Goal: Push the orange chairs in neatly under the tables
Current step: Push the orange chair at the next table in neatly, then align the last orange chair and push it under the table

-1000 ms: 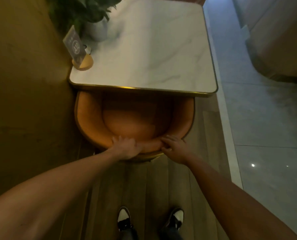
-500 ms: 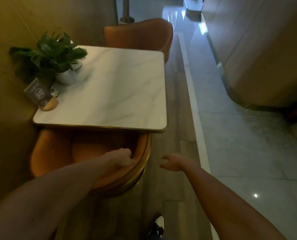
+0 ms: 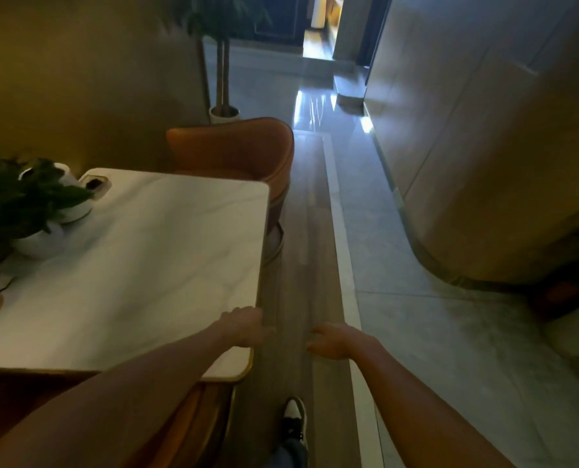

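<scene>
Setting: dim corridor, wood-plank strip of floor [image 3: 298,265] beside grey tile, ochre wall on your left

Counter [image 3: 139,265]: white marble top with gold edging, against the wall; potted plant [image 3: 21,204] at its wall side

Far orange chair [image 3: 241,150]: at the counter's far end, back upright, seat partly under the top; its aisle-side edge sticks out past the counter's corner, so it looks not quite square. Judged the next one to push

Near orange chair [image 3: 193,420]: under the counter's near edge, below your left forearm; only a slice of its curved rim shows, apparently tucked in

Left hand [image 3: 244,327]: lying at the counter's aisle-side edge, fingers loosely curled, holding nothing; whether it touches the edge cannot be told

Right hand [image 3: 332,341]: free in the air over the wood strip, fingers half open and relaxed, empty

Your shoe [image 3: 293,417]: on the wood strip, pointing down the aisle

Risks:
- pushing the far chair from the aisle side alone would likely skew it or drive it into the wall
- a hard shove could knock the chair against the counter and jolt the plant
- a floor plant [image 3: 222,62] stands just behind that chair; mind it as you step round
</scene>
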